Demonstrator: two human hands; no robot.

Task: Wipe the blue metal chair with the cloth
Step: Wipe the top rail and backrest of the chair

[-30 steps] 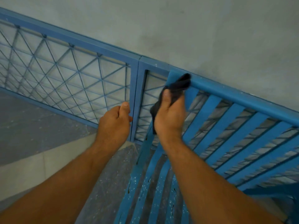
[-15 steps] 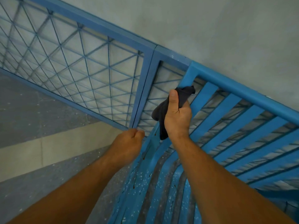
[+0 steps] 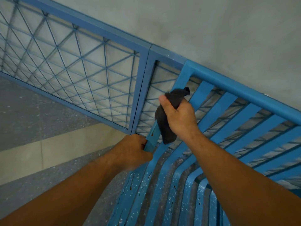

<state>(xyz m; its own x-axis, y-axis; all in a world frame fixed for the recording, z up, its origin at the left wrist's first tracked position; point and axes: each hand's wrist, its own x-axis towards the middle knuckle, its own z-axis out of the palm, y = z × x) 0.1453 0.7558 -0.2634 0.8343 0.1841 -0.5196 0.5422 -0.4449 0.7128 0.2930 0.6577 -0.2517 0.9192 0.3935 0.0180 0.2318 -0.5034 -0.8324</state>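
Observation:
The blue metal chair (image 3: 241,93) fills the right half of the view, its slatted back rising to a top rail and its speckled seat slats curving down at the bottom. My right hand (image 3: 180,116) is closed around a dark grey cloth (image 3: 166,126) and presses it against the leftmost upright slat of the back. The cloth's ends stick out above and below my fist. My left hand (image 3: 132,152) grips the chair's left edge just below, where the back meets the seat.
A blue metal fence (image 3: 81,69) with diamond wire mesh runs along a grey wall (image 3: 211,30) behind the chair. Grey speckled floor (image 3: 29,115) with a pale band lies to the left.
My right hand has slid the cloth down from the top corner along the left slat. My left hand has dropped from the fence post and taken hold of the chair's left edge.

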